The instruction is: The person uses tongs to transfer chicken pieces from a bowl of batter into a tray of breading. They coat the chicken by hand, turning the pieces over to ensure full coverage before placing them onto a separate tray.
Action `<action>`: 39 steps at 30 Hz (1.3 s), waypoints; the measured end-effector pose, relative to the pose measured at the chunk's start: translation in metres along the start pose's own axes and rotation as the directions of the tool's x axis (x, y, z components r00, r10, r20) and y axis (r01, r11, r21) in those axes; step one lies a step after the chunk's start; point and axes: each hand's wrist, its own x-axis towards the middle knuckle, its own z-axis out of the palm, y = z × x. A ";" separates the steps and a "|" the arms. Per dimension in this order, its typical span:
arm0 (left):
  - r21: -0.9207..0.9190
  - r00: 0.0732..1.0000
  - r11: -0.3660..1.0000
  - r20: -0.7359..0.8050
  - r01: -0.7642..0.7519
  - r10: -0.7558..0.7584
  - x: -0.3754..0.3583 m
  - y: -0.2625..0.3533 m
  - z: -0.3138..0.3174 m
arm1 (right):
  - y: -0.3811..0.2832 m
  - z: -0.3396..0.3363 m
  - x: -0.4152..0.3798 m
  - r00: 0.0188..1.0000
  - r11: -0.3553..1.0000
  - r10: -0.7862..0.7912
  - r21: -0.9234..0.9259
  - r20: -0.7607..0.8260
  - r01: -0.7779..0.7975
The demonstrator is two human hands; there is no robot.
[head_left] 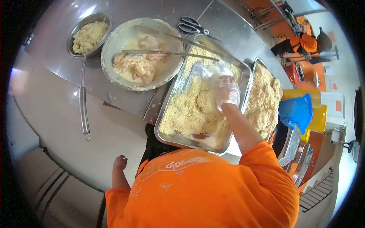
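My right hand (228, 90), in a clear plastic glove, reaches into a steel tray (161, 114) of pale yellow breading crumbs (186, 108). A crumb-covered lump (206, 102) lies beside it; motion blur hides what the fingers do. My left hand (120, 162) is bare and hangs low at my side, away from the table, fingers curled with nothing visible in them. Left of the tray stands a batter-smeared bowl (108, 68) with raw chicken pieces (143, 71) in creamy batter. Long metal tongs (178, 54) lie across the bowl, reaching over the tray.
A sieve (83, 91) of clumped crumbs sits at the far left, its handle overhanging the table edge. Black-handled scissors (190, 26) lie behind the bowl. A second tray (262, 100) heaped with crumb-coated pieces stands right, near a blue bag (296, 110). Another person (306, 43) is in the background.
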 end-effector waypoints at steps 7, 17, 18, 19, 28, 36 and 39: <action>-0.238 0.900 0.918 -0.382 -0.317 0.212 -0.003 0.051 -0.041 | -0.030 0.008 0.085 0.830 0.773 -0.540 -0.309 0.137 0.554; -0.019 0.941 0.968 -0.239 -0.251 0.239 0.023 -0.019 0.015 | -0.098 -0.030 -0.070 0.636 0.544 -0.575 -0.340 0.514 0.767; 0.059 0.942 0.966 -0.214 -0.252 0.259 0.046 -0.047 0.035 | -0.087 -0.012 -0.088 0.624 0.583 -0.705 -0.226 0.338 0.781; 0.130 0.951 0.961 -0.164 -0.244 0.264 0.068 -0.081 0.057 | -0.072 0.021 -0.101 0.601 0.591 -0.788 -0.109 0.134 0.799; 0.019 0.960 0.983 -0.208 -0.185 0.184 0.045 -0.085 0.014 | -0.041 0.054 -0.084 0.482 0.498 -0.866 0.300 0.133 0.813; -0.112 0.935 0.957 -0.272 -0.267 0.229 -0.002 -0.013 -0.023 | -0.042 0.060 -0.097 0.320 0.301 -0.939 0.149 -0.123 0.942; -0.132 0.919 0.940 -0.291 -0.315 0.267 0.007 -0.024 -0.016 | -0.044 0.034 -0.096 0.512 0.569 -0.816 0.220 0.269 0.792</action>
